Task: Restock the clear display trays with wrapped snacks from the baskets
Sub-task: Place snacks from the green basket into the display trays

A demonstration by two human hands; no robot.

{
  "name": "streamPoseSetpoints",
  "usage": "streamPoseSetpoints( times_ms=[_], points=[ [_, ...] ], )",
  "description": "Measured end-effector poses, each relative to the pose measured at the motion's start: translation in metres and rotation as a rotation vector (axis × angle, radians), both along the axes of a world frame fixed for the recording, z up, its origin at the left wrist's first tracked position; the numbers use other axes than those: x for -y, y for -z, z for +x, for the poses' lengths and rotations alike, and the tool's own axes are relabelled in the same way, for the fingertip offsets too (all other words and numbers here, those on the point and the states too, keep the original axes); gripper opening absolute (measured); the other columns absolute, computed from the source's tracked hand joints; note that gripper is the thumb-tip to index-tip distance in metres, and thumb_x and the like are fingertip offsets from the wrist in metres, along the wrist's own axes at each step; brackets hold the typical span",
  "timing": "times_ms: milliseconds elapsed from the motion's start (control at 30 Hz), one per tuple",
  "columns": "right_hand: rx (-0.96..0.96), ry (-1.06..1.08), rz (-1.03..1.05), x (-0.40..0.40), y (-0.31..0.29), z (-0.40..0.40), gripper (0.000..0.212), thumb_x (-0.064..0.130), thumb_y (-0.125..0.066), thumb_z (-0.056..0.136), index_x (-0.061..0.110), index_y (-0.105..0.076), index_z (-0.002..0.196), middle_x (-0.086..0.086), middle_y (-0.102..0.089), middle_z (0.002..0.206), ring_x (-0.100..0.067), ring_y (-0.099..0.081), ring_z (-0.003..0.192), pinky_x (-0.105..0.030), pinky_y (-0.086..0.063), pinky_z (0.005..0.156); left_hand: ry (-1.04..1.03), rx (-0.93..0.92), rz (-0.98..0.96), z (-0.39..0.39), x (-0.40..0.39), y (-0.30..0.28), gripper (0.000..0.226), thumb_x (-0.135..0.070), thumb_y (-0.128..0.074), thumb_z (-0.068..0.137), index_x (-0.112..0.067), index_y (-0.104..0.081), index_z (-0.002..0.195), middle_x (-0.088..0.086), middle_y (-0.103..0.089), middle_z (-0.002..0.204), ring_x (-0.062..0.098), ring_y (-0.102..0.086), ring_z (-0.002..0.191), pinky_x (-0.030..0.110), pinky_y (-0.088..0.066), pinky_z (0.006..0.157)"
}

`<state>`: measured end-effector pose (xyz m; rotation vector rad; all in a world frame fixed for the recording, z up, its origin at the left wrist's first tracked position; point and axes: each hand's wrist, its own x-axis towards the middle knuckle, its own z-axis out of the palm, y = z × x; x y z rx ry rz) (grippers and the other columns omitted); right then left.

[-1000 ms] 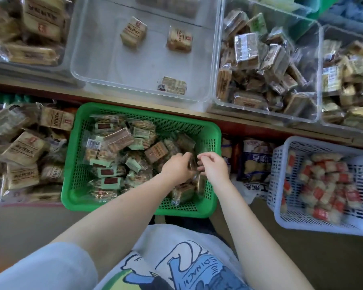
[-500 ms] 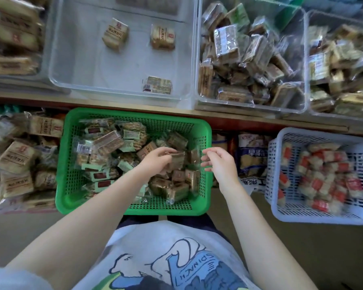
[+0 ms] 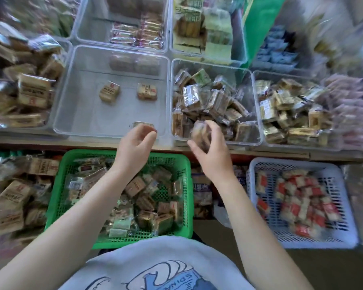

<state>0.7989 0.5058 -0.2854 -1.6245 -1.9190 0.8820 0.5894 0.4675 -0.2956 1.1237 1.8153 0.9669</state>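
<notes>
Green plastic mesh basket (image 3: 183, 164): half full, jumbled brown wrapped snacks (image 3: 144, 203). White plastic mesh basket (image 3: 342, 206): red-and-white packets (image 3: 296, 203). Near-empty clear display tray (image 3: 82, 114): three packs. Neighbouring clear tray (image 3: 255, 114): heaped.

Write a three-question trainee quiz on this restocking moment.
1. True or false: the right hand holds a wrapped snack.
2. How many wrapped snacks lie clearly visible in the nearly empty clear plastic tray ahead of the left hand?
3. Which basket sits under the left forearm: A) green plastic basket, B) pale lavender plastic basket?

Key: 1 true; 2 three, one partly hidden by the left hand; 3 A.
</notes>
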Motion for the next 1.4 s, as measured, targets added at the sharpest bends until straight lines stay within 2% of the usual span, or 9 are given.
streamPoseSetpoints(
  times_ms=[167,333,567,667,767,933,1067,1200,1400],
  points=[
    [0.278,0.448,0.170,-0.085,0.008,0.043,0.065,0.031,-0.051,0.103,0.006,-0.021,0.156,-0.023,-0.032,0.150,-0.035,-0.040,0.131,-0.046,-0.045,0.100,0.330,-0.668,-0.046,-0.007,-0.007,0.038,0.048,-0.036,-0.054,0.098,-0.019,-0.050,0.142,0.004,-0.048,0.147,0.024,-0.038,0.139,0.044,-0.018,0.119],
    [0.621,0.141,-0.195,-0.122,0.038,0.053,0.075,0.037,-0.040,0.106,0.005,0.003,0.159,-0.018,-0.001,0.167,-0.035,-0.003,0.154,-0.053,-0.012,0.124,0.439,-0.809,-0.099,-0.008,-0.004,0.053,0.061,-0.046,-0.045,0.099,-0.028,-0.028,0.155,-0.005,-0.034,0.159,0.019,-0.021,0.149,0.044,0.000,0.124],
    [0.341,0.026,0.522,-0.031,0.038,-0.009,0.029,0.009,-0.052,0.087,0.006,-0.064,0.114,-0.014,-0.062,0.116,-0.030,-0.054,0.111,-0.040,-0.040,0.095,0.187,-0.600,0.270,-0.017,0.020,0.044,0.030,-0.012,-0.056,0.091,-0.011,-0.066,0.120,0.008,-0.062,0.120,0.028,-0.053,0.115,0.039,-0.047,0.092],
    [0.238,-0.404,0.063,0.038,0.073,-0.046,0.019,0.014,-0.051,0.091,0.009,-0.066,0.100,-0.007,-0.066,0.095,-0.028,-0.060,0.090,-0.041,-0.050,0.076,0.140,-0.477,0.017,-0.023,0.049,0.054,0.023,-0.017,-0.053,0.096,-0.016,-0.067,0.114,0.003,-0.067,0.107,0.023,-0.061,0.097,0.037,-0.052,0.076],
    [0.590,-0.703,-0.559,0.079,0.123,-0.056,0.026,0.019,-0.053,0.095,0.016,-0.063,0.119,-0.007,-0.062,0.115,-0.030,-0.060,0.106,-0.040,-0.052,0.084,0.358,-0.393,-0.386,-0.032,0.073,0.072,0.024,-0.023,-0.049,0.100,-0.022,-0.066,0.117,-0.001,-0.070,0.106,0.016,-0.060,0.079,0.031,-0.050,0.065],
    [0.864,-0.861,-0.679,0.125,0.172,-0.039,0.044,0.012,-0.057,0.090,0.019,-0.053,0.133,-0.008,-0.050,0.136,-0.032,-0.040,0.133,-0.050,-0.032,0.109,0.441,-0.289,-0.540,-0.044,0.099,0.086,0.026,-0.028,-0.049,0.102,-0.024,-0.067,0.120,-0.002,-0.071,0.110,0.017,-0.066,0.087,0.036,-0.057,0.075],
    [0.521,-0.529,-0.788,0.118,0.154,-0.033,0.044,0.031,-0.074,0.088,0.018,-0.060,0.128,0.002,-0.061,0.122,-0.023,-0.056,0.114,-0.036,-0.044,0.095,0.306,-0.126,-0.573,-0.051,0.100,0.087,0.021,-0.028,-0.049,0.101,-0.028,-0.067,0.112,-0.008,-0.068,0.099,0.018,-0.065,0.067,0.032,-0.055,0.059],
    [-0.270,-0.024,-1.123,0.096,0.107,-0.041,0.038,0.041,-0.057,0.100,0.010,-0.068,0.120,-0.008,-0.072,0.101,-0.022,-0.066,0.084,-0.042,-0.058,0.080,0.252,0.334,-0.596,-0.053,0.091,0.080,0.027,-0.024,-0.060,0.096,-0.037,-0.064,0.119,-0.009,-0.070,0.115,0.013,-0.068,0.104,0.041,-0.055,0.096],
    [-0.905,0.000,-1.401,0.062,0.034,-0.053,0.030,0.028,-0.044,0.095,0.011,-0.064,0.110,-0.011,-0.064,0.072,-0.012,-0.052,0.038,-0.019,-0.027,0.039,0.370,0.671,-0.346,-0.037,0.064,0.028,0.049,-0.025,-0.081,0.079,-0.022,-0.064,0.125,0.006,-0.072,0.116,0.023,-0.068,0.109,0.047,-0.052,0.101]
  ],
)
